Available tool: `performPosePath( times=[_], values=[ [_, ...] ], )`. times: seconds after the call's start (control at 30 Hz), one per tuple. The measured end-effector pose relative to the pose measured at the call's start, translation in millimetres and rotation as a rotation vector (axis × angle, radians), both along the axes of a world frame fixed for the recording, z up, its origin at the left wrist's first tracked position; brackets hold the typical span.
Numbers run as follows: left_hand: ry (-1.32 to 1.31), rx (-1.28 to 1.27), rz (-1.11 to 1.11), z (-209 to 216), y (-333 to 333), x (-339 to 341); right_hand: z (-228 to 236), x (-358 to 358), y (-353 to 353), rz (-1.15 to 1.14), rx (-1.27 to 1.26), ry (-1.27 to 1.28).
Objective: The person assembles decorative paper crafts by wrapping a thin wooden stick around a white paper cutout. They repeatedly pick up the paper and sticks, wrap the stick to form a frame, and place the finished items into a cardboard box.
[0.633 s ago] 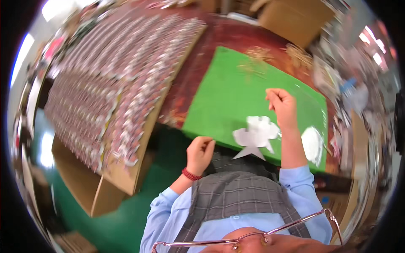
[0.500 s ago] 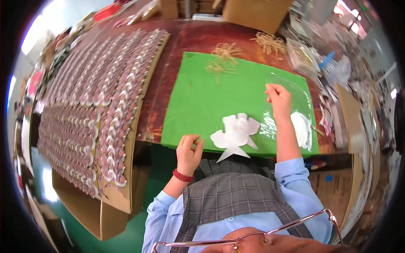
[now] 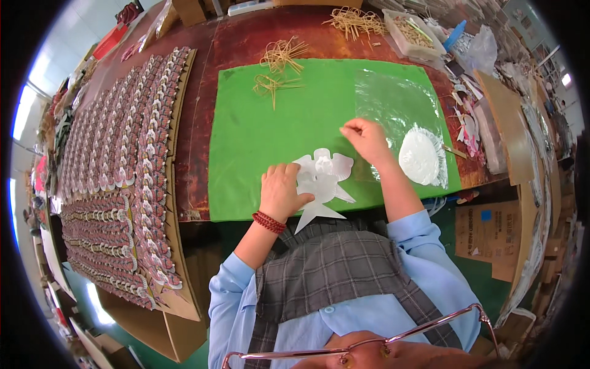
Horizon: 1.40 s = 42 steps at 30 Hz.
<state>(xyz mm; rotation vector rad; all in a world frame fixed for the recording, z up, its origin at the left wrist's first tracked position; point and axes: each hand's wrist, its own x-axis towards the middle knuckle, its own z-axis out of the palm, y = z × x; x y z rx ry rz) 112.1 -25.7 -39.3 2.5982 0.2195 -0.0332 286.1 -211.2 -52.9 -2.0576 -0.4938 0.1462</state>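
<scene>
My left hand (image 3: 281,189) lies with its fingers over the left side of a white paper cutout (image 3: 322,182), thumb spread toward the cutout's lower part. The cutout has rounded lobes and pointed ends, and it overhangs the near edge of a green cloth (image 3: 246,135). Above and right of it, my right hand (image 3: 367,140) hovers with thumb and fingertips pinched together; whatever they may hold is too small to see. Beside that hand, a clear plastic sheet (image 3: 393,92) carries a round spread of thick white paste (image 3: 421,157).
Rows of overlapping patterned pieces (image 3: 123,135) cover a cardboard panel at left. Tangled tan strands (image 3: 283,55) lie at the cloth's far edge, with another pile (image 3: 356,22) beyond. A plastic tub (image 3: 415,37) stands far right. Cardboard sheets (image 3: 504,132) edge the table's right side.
My left hand has moved from beside the cutout onto its left side. The right hand stays pinched and has shifted left, off the plastic sheet toward the cutout. The view has tilted.
</scene>
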Motion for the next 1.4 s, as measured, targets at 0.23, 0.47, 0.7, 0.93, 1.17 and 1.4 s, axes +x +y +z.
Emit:
performPosePath(
  times=[0.23,0.47,0.7,0.93,1.17,1.4],
  values=[
    [-0.16,-0.093,-0.059,-12,2,5,23,-44,12,0.348,-0.517,-0.232],
    [-0.156,-0.109,-0.129,-6,8,19,14,-53,20,0.314,-0.44,-0.181],
    [-0.071,-0.098,-0.144,-6,10,31,24,-43,22,0.414,-0.594,-0.221],
    [-0.092,-0.127,-0.181,-4,8,35,11,-42,27,0.398,-0.515,-0.128],
    [-0.033,-0.104,-0.22,-8,10,35,22,-41,21,0.435,-0.356,0.035],
    [-0.152,-0.077,-0.23,-9,9,31,4,-44,24,0.407,-0.271,-0.092]
  ],
)
